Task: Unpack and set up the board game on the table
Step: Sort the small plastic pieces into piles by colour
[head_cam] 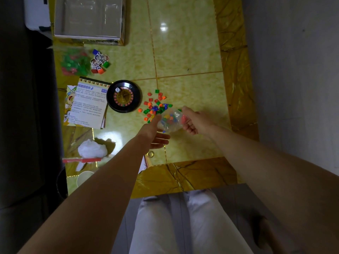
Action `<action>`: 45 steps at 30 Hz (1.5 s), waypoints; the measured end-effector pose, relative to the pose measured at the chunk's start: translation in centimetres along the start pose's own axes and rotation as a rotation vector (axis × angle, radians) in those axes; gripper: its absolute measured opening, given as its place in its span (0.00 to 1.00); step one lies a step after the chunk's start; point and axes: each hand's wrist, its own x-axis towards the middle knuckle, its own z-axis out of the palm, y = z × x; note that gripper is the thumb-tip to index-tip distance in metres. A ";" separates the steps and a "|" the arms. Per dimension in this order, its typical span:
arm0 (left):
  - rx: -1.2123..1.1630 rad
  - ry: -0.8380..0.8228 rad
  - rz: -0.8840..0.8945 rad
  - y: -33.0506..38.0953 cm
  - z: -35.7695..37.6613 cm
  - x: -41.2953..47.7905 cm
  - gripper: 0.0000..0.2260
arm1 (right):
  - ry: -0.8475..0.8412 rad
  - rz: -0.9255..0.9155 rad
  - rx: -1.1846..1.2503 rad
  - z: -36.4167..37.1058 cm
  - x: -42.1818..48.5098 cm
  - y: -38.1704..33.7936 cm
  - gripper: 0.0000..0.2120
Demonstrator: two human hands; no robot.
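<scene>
The right hand (194, 120) pinched a small clear plastic bag (170, 120) just above the glossy yellow-green table (183, 52). The left hand (154, 133) touched its other end, lower fingers straight, grip unclear. Small coloured plastic pieces (156, 103) lay spilled beneath. A hard shake could bounce them off the table.

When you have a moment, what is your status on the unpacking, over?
Right hand pinches clear plastic bag; left hand touches its other end, grip unclear. Coloured pieces: some inside, many spilled beside roulette wheel. Nothing in the way.
</scene>
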 end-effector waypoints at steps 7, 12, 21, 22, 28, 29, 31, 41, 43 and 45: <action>-0.011 0.094 0.133 0.2 0.5 0.3 0.14 | -0.026 -0.115 0.066 -0.4 -0.1 0.5 0.08; 0.017 0.123 0.209 0.5 0.5 0.1 0.10 | 0.086 -0.156 0.177 -0.6 0.0 0.2 0.13; -0.050 0.137 0.163 0.9 0.7 0.1 0.23 | 0.113 -0.226 0.156 -1.1 0.8 0.1 0.09; -0.048 0.124 0.129 0.9 0.7 0.1 0.25 | 0.108 -0.230 0.141 -1.1 0.8 0.1 0.11; -0.067 -0.061 -0.066 0.6 1.3 0.5 0.27 | 0.101 -0.245 0.106 -1.6 0.8 0.1 0.07; -0.095 -0.073 -0.055 0.5 1.6 0.6 0.22 | 0.100 -0.240 0.104 -1.7 0.9 0.1 0.05; -0.127 -0.052 0.007 0.5 2.1 0.8 0.12 | 0.103 -0.208 0.123 -1.7 1.2 0.1 0.04; 0.075 -0.056 0.126 0.7 4.5 1.6 0.07 | -0.034 -0.019 -0.034 -4.4 1.9 1.6 0.06; 0.043 -0.058 0.104 0.8 5.2 1.9 0.09 | -0.022 -0.025 -0.040 -5.3 2.2 1.9 0.09; 0.039 -0.042 0.121 0.8 6.1 2.4 0.07 | 0.028 -0.023 -0.047 -6.6 2.9 2.3 0.09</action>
